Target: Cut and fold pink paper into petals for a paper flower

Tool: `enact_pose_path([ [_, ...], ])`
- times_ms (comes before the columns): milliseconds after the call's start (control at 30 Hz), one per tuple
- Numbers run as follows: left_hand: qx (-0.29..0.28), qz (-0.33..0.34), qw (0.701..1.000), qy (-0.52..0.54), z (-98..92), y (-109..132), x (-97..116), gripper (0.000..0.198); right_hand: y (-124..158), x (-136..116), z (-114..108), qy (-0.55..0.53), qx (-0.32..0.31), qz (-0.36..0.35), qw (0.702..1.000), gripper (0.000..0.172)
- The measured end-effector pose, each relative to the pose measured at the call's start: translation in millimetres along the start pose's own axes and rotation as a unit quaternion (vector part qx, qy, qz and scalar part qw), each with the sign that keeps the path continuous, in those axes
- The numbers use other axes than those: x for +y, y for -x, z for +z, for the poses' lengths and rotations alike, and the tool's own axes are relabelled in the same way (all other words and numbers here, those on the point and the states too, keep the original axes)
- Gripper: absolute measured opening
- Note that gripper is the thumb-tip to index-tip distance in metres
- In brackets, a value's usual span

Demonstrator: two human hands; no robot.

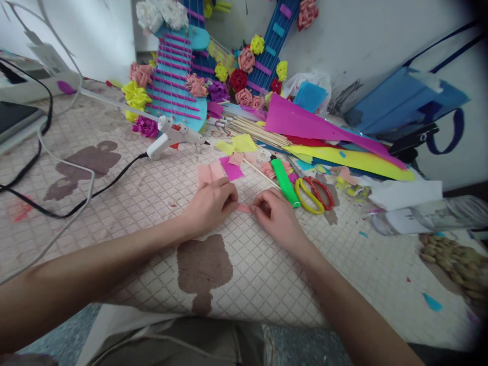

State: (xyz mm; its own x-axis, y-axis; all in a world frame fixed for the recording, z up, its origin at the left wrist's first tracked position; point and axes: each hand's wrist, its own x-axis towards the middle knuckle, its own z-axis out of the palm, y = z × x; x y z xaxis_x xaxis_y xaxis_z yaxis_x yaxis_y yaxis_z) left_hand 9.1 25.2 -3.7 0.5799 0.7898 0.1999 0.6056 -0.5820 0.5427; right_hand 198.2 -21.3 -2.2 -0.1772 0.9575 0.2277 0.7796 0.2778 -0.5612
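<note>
Between my two hands runs a narrow pink paper strip (244, 208), held just above the patterned tablecloth (263, 274). My left hand (211, 206) pinches its left end, and my right hand (276, 216) pinches the other end with thumb and fingers. Beyond my left hand lie pink paper squares (206, 174) and a magenta paper square (232, 168). A green tube (285, 183) with a black cap rests close to my right hand. Next to it are scissors with yellow handles (308, 197) and a second, red-handled pair (322, 190).
A white glue gun (173, 137) stands at the back left, its black cord (102, 190) crossing the table. Behind are a blue craft piece with paper flowers (177, 81), wooden sticks (257, 129) and magenta paper (305, 122). Right are a clear jar (453, 213) and peanut-like pieces (453, 264).
</note>
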Motion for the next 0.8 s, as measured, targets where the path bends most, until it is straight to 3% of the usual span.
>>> enact_pose_path([
  [167, 0.008, 0.012, 0.994, 0.112, -3.4, -0.3, 1.5, 0.021, 2.8, -3.6, -2.0, -0.052, 0.007, -0.035, 0.998, 0.009],
  [333, 0.002, -0.025, 0.982, 0.185, -9.0, 0.0, 7.6, 0.010, 4.8, -8.4, -2.4, -0.126, 0.005, -0.011, 0.992, 0.005],
  [467, 0.025, -0.018, 0.983, 0.180, -12.0, 1.7, 11.2, 0.005, 4.5, -11.6, -0.4, -0.206, -0.024, 0.047, 0.977, 0.017],
  [600, 0.031, 0.001, 0.986, 0.162, -11.7, 3.3, 11.9, 0.004, 3.0, -14.1, 3.5, -0.198, -0.025, 0.045, 0.979, 0.009],
  [800, 0.015, -0.036, 0.982, 0.186, -11.9, 1.8, 8.0, 0.009, 5.6, -9.9, -0.4, -0.229, -0.048, 0.080, 0.969, 0.016],
])
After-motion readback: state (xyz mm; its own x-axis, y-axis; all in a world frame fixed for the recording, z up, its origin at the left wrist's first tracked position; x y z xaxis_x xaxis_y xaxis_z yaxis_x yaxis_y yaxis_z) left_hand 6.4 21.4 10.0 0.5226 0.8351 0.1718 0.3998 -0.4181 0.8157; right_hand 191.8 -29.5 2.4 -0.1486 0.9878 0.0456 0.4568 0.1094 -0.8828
